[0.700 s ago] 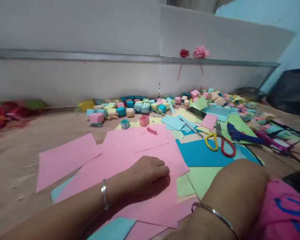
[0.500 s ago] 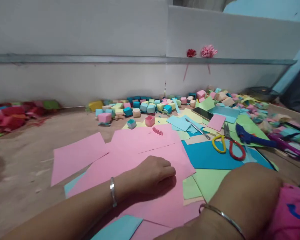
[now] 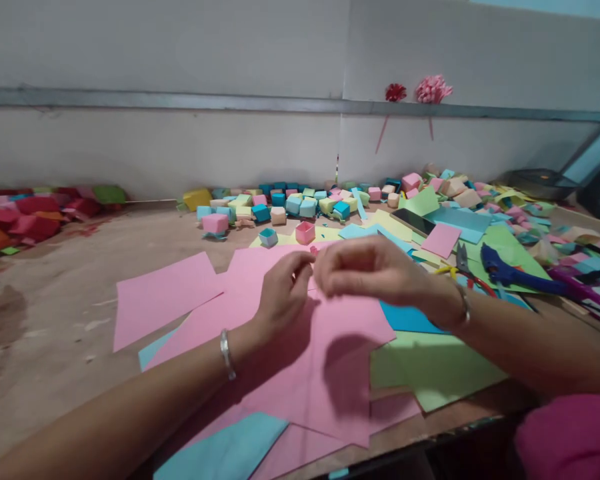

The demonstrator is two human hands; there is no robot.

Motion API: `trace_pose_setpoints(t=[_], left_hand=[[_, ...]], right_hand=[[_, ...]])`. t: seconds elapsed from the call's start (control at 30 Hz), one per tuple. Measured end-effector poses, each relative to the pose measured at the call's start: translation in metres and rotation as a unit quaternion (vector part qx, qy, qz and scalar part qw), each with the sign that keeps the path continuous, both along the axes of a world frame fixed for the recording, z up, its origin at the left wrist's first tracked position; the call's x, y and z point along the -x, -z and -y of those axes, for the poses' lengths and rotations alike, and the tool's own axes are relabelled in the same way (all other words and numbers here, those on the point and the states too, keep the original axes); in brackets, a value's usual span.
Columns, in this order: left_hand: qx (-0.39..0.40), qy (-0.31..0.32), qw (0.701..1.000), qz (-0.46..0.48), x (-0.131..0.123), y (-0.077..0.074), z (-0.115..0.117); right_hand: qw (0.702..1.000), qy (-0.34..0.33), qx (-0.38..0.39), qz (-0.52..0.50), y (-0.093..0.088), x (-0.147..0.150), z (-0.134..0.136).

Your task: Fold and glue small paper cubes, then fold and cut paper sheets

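My left hand point(image 3: 283, 293) and my right hand point(image 3: 375, 270) meet fingertip to fingertip above the big pink sheets point(image 3: 325, 347) in the middle of the table. Both are closed in a pinch on a small pink folded paper piece point(image 3: 313, 251), of which only a corner shows between the fingers. Each wrist wears a silver bangle. A small pink paper box point(image 3: 305, 232) and a small blue paper box point(image 3: 268, 237) stand just beyond the hands.
Several coloured paper boxes point(image 3: 290, 203) lie heaped along the wall. Scissors point(image 3: 461, 261), a blue glue gun point(image 3: 510, 273) and a phone point(image 3: 413, 221) lie to the right among loose sheets. Red and orange paper shapes point(image 3: 25, 217) sit far left. Paper flowers point(image 3: 433, 89) hang on the ledge.
My left hand lifted off the pink sheet and moved forward. My right hand swung in from the lower right to meet it, and both closed on the small pink piece.
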State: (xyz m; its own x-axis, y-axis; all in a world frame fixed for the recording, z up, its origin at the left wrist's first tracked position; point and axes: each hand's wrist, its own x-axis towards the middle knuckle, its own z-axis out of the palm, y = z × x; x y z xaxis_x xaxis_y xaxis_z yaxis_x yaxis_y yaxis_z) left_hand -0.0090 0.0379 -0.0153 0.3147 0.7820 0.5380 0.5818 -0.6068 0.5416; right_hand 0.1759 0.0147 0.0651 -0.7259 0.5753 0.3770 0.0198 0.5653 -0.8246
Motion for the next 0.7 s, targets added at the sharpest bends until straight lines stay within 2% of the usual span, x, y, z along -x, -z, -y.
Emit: trace_pose_setpoints(t=[0.07, 0.13, 0.23, 0.33, 0.57, 0.7], left_hand=[[0.014, -0.083, 0.995, -0.048, 0.003, 0.000, -0.012], [-0.001, -0.117, 0.981, -0.157, 0.004, 0.000, -0.015], [-0.010, -0.104, 0.948, -0.299, 0.002, -0.001, -0.009], [0.018, -0.091, 0.925, -0.368, 0.001, -0.003, -0.003], [0.016, -0.092, 0.911, -0.401, -0.001, -0.005, -0.008], [0.011, -0.089, 0.908, -0.410, 0.000, -0.003, -0.004]], right_hand=[[0.978, 0.167, -0.116, 0.048, 0.013, -0.018, -0.033], [0.951, 0.232, -0.142, 0.147, 0.034, -0.032, -0.058], [0.922, 0.222, -0.183, 0.258, 0.067, -0.041, -0.074], [0.898, 0.211, -0.246, 0.297, 0.086, -0.039, -0.073], [0.827, 0.246, -0.406, 0.301, 0.103, -0.034, -0.069], [0.824, 0.271, -0.412, 0.280, 0.107, -0.036, -0.070]])
